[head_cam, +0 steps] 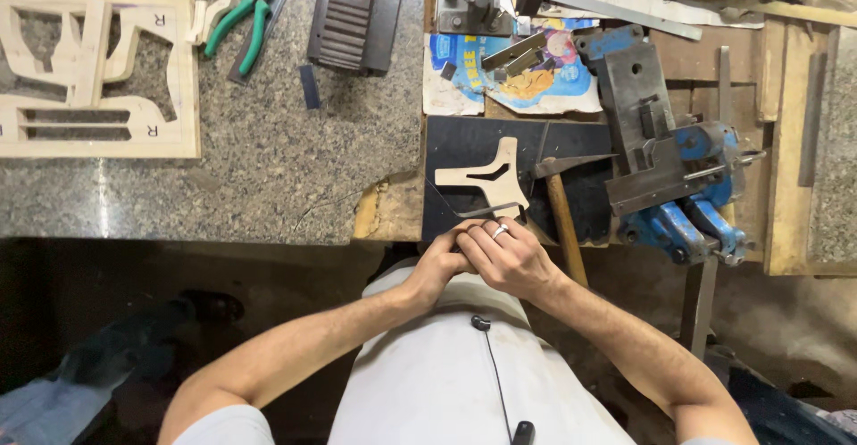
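A pale wooden cut-out piece (486, 177) with a slot lies on a dark mat (455, 141) at the bench's front edge. A thin metal strip (493, 210) runs along its near edge. My left hand (437, 266) and my right hand (507, 256) meet just below the piece, fingers curled together over the strip's near end. The right hand lies over the left and wears a ring. What the fingers pinch is hidden. A hammer (561, 197) with a wooden handle lies right of the piece.
A blue bench vise (678, 177) stands at the right. Green-handled pliers (239, 21) and pale wooden letter frames (98, 70) lie on the granite top (268, 159) at the left. A dark ribbed block (353, 12) and a printed colourful sheet (536, 74) sit further back.
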